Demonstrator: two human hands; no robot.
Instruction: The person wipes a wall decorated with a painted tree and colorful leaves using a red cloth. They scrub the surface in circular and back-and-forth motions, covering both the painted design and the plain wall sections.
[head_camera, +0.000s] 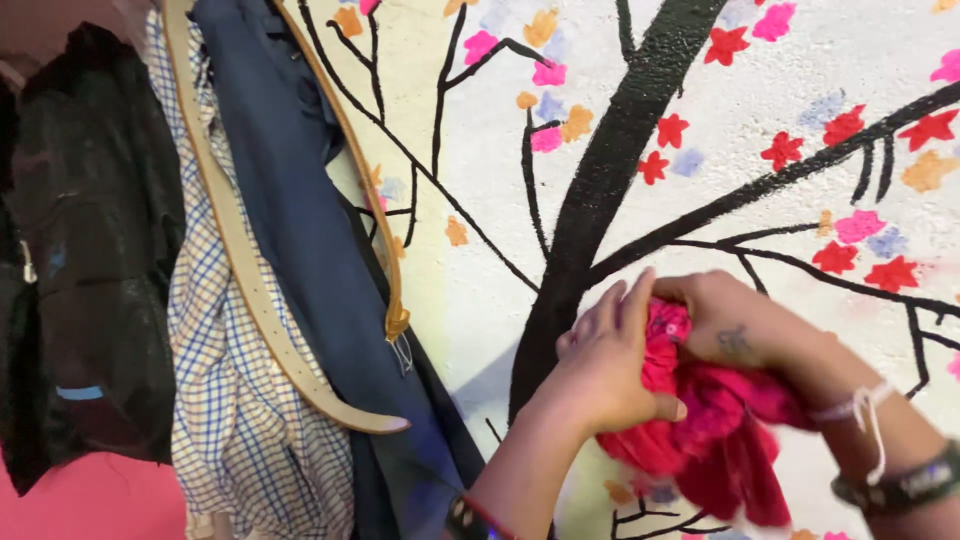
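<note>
Bunching a red cloth (715, 440) in front of a painted wall (480, 290), both hands work close together at lower right. Left hand (600, 370) has its fingers pressed side by side, stretched up over the top of the fabric, thumb clamped along the lower edge. Right hand (725, 320) curls over the pink-red top fold, fingers wrapped down into it; the fingertips are hidden, so how tight the pinch is cannot be told. Most of the cloth hangs loose below the hands, against the wall's black tree trunk (600, 190).

Risks, as a judgement: only the top of the bundle is gripped, so the dangling part could slip free and drop if either hand lets go. Loose white thread (865, 415) at the right wrist, next to a dark wristband (905, 485), could snag in the folds. Hanging just left are a tan belt (250, 290), a checked shirt (235, 390), a navy garment (310, 230) and a black jacket (90, 250); a wide sweep of the left elbow could knock the belt or drag those clothes off.
</note>
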